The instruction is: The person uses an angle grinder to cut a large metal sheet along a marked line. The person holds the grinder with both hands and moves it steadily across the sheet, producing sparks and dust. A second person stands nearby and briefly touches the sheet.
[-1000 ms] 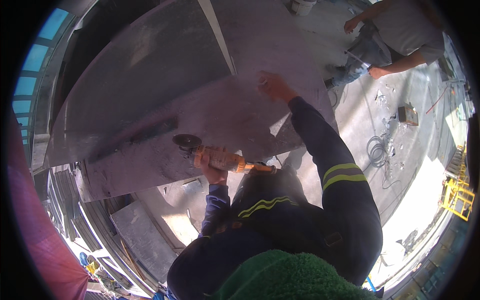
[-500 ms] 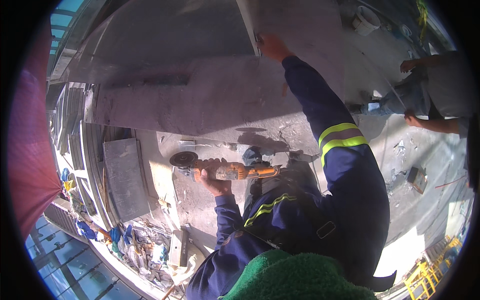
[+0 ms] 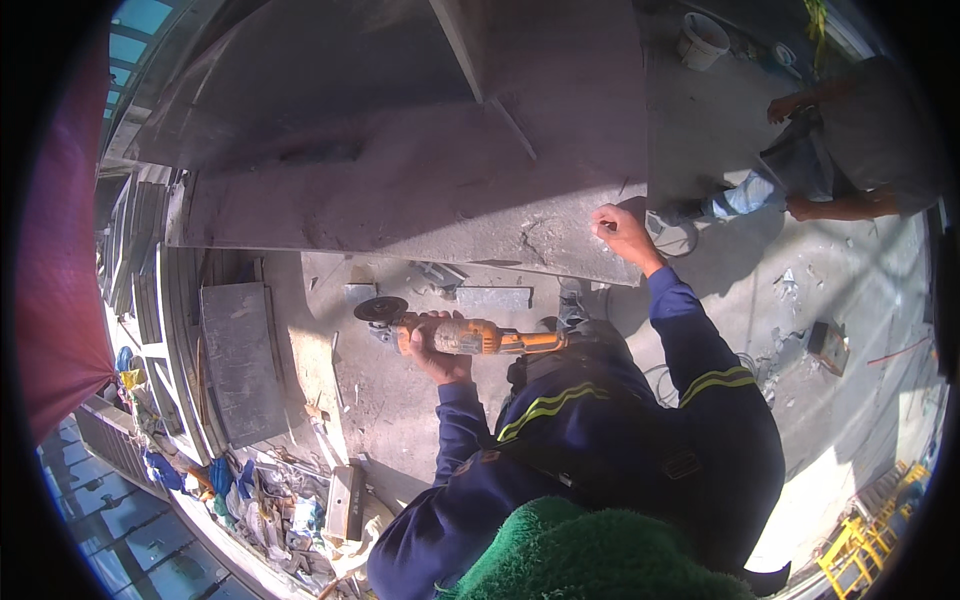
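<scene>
My left hand (image 3: 437, 350) grips an orange and grey angle grinder (image 3: 480, 338) by its body. The grinder's dark disc (image 3: 382, 309) points left, over the floor. My right hand (image 3: 625, 238) is raised above the near right part of a large grey board (image 3: 420, 200), its fingers curled together; whatever they may hold is too small to make out. A narrow strip (image 3: 515, 128) lies on the board, beyond my right hand and close to the lower end of a long upright edge (image 3: 458, 45).
Another person (image 3: 840, 150) is at the right, beside a white bucket (image 3: 703, 42). Stacked panels (image 3: 240, 360) lean at the left, above a heap of scraps (image 3: 290, 505). A small block (image 3: 828, 348) lies on the floor at right; yellow metal frames (image 3: 870, 530) stand behind it.
My right hand has left the upright edge and come back toward me and to the right. The grinder has shifted slightly in my left hand's hold, and my view has turned a little.
</scene>
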Action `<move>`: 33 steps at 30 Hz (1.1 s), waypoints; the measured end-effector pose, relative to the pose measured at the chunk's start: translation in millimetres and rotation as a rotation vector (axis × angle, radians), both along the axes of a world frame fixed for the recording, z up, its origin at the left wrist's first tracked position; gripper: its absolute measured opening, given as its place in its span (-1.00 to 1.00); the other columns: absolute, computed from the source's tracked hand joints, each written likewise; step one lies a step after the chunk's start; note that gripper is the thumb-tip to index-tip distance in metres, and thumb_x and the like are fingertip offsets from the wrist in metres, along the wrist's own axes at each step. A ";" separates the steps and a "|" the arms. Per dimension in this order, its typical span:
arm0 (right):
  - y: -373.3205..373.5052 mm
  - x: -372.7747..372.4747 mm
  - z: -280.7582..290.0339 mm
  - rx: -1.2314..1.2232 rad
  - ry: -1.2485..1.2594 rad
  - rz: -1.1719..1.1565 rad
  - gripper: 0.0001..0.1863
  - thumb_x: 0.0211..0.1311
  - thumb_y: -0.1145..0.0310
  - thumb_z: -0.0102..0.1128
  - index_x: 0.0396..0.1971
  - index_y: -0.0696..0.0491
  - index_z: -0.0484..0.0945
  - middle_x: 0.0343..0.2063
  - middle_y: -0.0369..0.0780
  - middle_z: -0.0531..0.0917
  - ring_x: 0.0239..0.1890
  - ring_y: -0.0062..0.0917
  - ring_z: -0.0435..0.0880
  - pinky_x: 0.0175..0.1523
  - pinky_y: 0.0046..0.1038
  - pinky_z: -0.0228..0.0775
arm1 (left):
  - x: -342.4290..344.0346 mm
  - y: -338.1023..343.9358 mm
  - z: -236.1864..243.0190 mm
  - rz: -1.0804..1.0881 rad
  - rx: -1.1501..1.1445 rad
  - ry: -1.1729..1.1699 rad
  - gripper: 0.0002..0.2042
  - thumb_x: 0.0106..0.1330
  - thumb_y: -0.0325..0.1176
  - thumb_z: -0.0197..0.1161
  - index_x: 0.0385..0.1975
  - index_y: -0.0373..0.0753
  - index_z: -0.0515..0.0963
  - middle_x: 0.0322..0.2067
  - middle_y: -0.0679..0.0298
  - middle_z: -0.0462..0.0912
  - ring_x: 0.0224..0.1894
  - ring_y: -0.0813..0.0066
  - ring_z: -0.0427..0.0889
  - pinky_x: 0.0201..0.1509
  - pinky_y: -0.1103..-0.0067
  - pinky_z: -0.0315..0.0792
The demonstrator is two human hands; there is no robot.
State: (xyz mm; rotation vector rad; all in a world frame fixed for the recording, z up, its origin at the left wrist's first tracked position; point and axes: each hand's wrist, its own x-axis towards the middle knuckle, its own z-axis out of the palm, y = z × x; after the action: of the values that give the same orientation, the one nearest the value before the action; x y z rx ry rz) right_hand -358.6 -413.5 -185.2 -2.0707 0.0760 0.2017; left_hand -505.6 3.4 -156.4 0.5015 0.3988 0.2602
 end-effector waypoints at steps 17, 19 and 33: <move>32.3 -185.3 110.7 -0.227 0.156 0.490 -0.11 0.29 -0.04 0.53 0.49 0.01 0.34 0.05 0.13 0.79 0.13 0.15 0.78 0.22 0.01 0.61 | -0.4 -143.1 -5.8 -0.193 0.006 -0.030 -0.55 0.39 -0.10 0.45 0.17 -0.16 0.58 0.00 0.21 0.74 0.09 0.19 0.74 0.48 0.01 0.52; 10.4 -187.1 101.4 -0.245 0.104 0.505 -0.09 0.32 -0.04 0.51 0.53 -0.01 0.29 0.10 0.16 0.77 0.15 0.16 0.77 0.23 0.06 0.61 | -5.9 -169.2 -4.6 -0.162 0.011 -0.002 -0.56 0.40 -0.10 0.44 0.16 -0.16 0.58 0.01 0.21 0.74 0.09 0.19 0.74 0.48 -0.01 0.51; 7.7 -207.2 79.9 -0.381 -0.068 0.675 -0.32 0.28 -0.10 0.53 0.14 0.11 0.53 -0.24 0.08 0.83 -0.12 0.10 0.86 -0.02 0.04 0.69 | -69.7 -178.0 4.4 0.005 0.046 0.076 -0.63 0.42 -0.08 0.41 0.04 -0.20 0.62 -0.09 0.21 0.74 0.06 0.20 0.73 0.39 0.08 0.57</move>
State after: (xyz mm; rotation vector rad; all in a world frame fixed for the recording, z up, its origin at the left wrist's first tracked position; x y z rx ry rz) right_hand -565.7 -405.8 -105.3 -2.4138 -0.6821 0.5605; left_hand -575.3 -174.6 -152.0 0.5572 0.4688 0.2559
